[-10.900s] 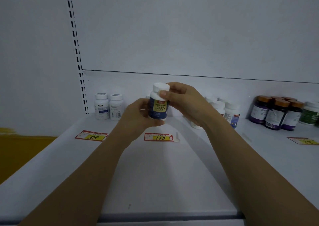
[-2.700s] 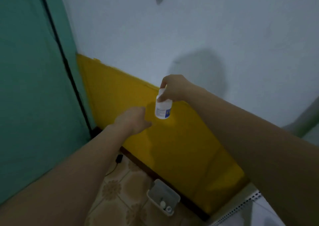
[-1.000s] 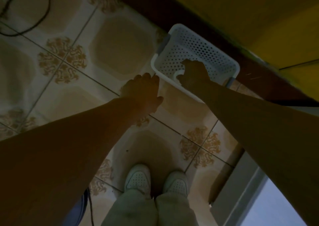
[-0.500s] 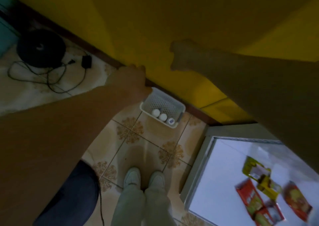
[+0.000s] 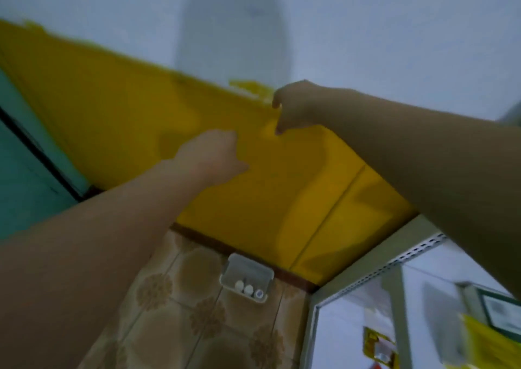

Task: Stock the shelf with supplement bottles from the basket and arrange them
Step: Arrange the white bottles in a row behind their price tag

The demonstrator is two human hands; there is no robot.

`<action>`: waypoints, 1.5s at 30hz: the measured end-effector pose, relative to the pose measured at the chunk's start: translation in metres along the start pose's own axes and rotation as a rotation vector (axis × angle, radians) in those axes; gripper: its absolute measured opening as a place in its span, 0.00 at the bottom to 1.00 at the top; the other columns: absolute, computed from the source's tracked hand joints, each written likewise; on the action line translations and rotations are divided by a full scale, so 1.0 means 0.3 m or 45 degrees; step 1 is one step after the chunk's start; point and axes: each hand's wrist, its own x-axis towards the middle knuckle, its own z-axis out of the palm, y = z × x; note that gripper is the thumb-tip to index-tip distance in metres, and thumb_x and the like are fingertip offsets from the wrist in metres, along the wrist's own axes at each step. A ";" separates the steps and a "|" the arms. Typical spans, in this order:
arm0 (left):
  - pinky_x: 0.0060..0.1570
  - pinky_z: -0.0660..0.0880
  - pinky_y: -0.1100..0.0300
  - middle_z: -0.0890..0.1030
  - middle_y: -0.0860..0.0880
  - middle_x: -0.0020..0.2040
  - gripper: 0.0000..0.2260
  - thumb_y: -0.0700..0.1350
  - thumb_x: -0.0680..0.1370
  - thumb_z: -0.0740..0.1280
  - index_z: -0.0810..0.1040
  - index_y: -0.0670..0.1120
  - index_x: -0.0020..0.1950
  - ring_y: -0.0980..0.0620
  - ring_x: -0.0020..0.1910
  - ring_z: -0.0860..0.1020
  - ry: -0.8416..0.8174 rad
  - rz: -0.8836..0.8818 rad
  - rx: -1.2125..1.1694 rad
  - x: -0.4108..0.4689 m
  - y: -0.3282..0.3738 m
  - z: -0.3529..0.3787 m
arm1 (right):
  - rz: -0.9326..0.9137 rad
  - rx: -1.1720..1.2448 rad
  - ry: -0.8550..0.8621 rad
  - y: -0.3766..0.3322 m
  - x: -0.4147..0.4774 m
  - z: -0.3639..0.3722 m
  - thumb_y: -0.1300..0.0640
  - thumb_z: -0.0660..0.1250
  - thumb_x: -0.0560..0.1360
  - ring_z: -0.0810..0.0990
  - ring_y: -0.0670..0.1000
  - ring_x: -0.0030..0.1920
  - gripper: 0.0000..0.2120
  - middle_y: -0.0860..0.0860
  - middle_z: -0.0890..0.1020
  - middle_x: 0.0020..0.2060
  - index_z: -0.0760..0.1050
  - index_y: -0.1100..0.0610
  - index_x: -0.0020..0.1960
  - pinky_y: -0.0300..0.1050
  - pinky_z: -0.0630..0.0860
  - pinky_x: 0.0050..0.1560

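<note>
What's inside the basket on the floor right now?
Three bottles sit in a row against the basket's near wall, and only their tops show. The rest of its floor looks bare, though the picture is blurred.

- Basket [image 5: 248, 268]: pale plastic, rectangular, open side up, on the floor [image 5: 174, 326] at its far edge, against the wall's foot.
- Bottles [image 5: 248, 289]: three in a row along the basket's near side. Two show white caps and the right one looks bluish.
- Shelf [image 5: 394, 262]: white, blurred, with a perforated upright, right of the basket.
</note>
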 end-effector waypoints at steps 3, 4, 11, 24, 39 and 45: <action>0.57 0.72 0.51 0.73 0.42 0.64 0.25 0.56 0.76 0.65 0.69 0.42 0.66 0.43 0.62 0.72 0.141 0.148 -0.030 -0.054 0.085 -0.142 | 0.100 0.150 0.058 0.112 -0.166 -0.127 0.50 0.69 0.74 0.72 0.58 0.65 0.26 0.58 0.74 0.64 0.70 0.60 0.68 0.49 0.71 0.62; 0.57 0.72 0.51 0.73 0.42 0.64 0.24 0.55 0.76 0.66 0.69 0.42 0.66 0.43 0.61 0.72 0.172 0.209 -0.049 -0.077 0.125 -0.188 | 0.134 0.173 0.087 0.153 -0.236 -0.172 0.50 0.69 0.74 0.72 0.58 0.65 0.26 0.57 0.74 0.64 0.69 0.60 0.68 0.49 0.71 0.62; 0.53 0.70 0.55 0.74 0.44 0.63 0.24 0.56 0.76 0.65 0.68 0.44 0.67 0.46 0.59 0.73 0.219 0.677 -0.097 -0.308 0.536 -0.393 | 0.557 0.247 0.262 0.410 -0.773 -0.310 0.51 0.69 0.75 0.72 0.56 0.64 0.24 0.56 0.75 0.63 0.71 0.60 0.67 0.46 0.71 0.60; 0.55 0.71 0.55 0.75 0.44 0.61 0.24 0.57 0.76 0.65 0.70 0.45 0.65 0.46 0.58 0.74 0.072 1.528 -0.137 -1.037 1.581 -0.243 | 1.432 0.261 0.227 0.833 -2.026 -0.082 0.52 0.69 0.74 0.74 0.57 0.61 0.22 0.55 0.77 0.56 0.72 0.62 0.64 0.43 0.70 0.52; 0.54 0.74 0.51 0.75 0.43 0.60 0.23 0.56 0.76 0.65 0.69 0.43 0.65 0.46 0.56 0.74 -0.061 1.890 -0.091 -1.721 2.447 0.082 | 1.924 0.328 0.194 1.178 -3.028 0.268 0.59 0.63 0.77 0.76 0.56 0.60 0.17 0.58 0.77 0.60 0.72 0.62 0.65 0.43 0.74 0.54; 0.57 0.73 0.53 0.74 0.43 0.65 0.26 0.55 0.77 0.65 0.67 0.43 0.69 0.45 0.61 0.73 0.007 1.840 -0.116 -1.615 2.700 0.139 | 1.861 0.316 0.194 1.488 -3.024 0.370 0.56 0.65 0.77 0.74 0.56 0.62 0.20 0.57 0.75 0.62 0.70 0.62 0.66 0.45 0.73 0.58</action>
